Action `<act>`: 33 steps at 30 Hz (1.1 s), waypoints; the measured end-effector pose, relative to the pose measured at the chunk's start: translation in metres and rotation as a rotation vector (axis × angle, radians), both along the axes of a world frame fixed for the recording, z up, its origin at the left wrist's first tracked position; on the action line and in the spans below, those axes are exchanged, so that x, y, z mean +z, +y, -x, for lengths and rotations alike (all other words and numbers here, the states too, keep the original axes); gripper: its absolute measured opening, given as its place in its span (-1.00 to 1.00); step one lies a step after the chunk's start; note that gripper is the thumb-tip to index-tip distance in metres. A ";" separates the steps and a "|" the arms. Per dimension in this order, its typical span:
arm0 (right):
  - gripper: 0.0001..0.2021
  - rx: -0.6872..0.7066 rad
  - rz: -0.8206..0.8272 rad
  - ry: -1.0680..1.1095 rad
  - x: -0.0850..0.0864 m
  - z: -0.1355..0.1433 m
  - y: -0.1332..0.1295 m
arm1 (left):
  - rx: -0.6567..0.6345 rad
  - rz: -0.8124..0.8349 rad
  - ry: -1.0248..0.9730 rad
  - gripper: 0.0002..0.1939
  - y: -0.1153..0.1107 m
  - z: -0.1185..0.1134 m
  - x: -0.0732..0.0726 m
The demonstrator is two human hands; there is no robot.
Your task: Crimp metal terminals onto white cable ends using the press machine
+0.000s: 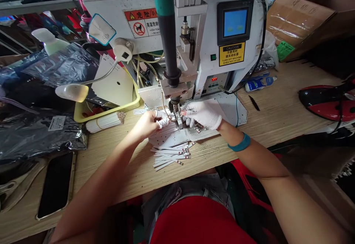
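Under the head of a bench-top soldering machine (174, 79), both of my hands meet near a small metal fixture (179, 122). My left hand (151, 123), with white covers on its fingertips, has its fingers pinched on a thin white strip just left of the fixture. My right hand (203, 114) wears a white glove. Its fingers are closed at the fixture's right side, and what they grip is too small to make out. Several thin white strips with small parts at their ends (172, 155) lie in a loose pile in front of the white base plate (166, 138).
A banded bundle of white strips (104, 122) lies beside a yellow basket (111, 110). A lamp (72, 93) reaches in from the left. Plastic-wrapped packs (41, 134) and a phone (57, 184) are at left. A blue-white tube (260, 83) and a cardboard box (302, 18) stand right.
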State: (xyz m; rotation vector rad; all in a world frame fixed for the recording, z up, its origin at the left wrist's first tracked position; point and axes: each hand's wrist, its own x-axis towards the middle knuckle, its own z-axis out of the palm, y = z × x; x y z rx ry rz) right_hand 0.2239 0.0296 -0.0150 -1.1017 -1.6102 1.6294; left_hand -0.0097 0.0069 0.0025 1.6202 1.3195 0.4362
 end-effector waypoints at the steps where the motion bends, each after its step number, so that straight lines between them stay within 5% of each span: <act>1: -0.82 0.001 0.012 0.006 -0.002 0.003 -0.001 | 0.006 0.020 -0.020 -0.88 0.001 0.000 -0.002; 33: -0.89 -0.047 0.148 0.021 0.005 0.013 -0.009 | 0.032 -0.003 -0.034 -0.95 0.004 -0.008 -0.005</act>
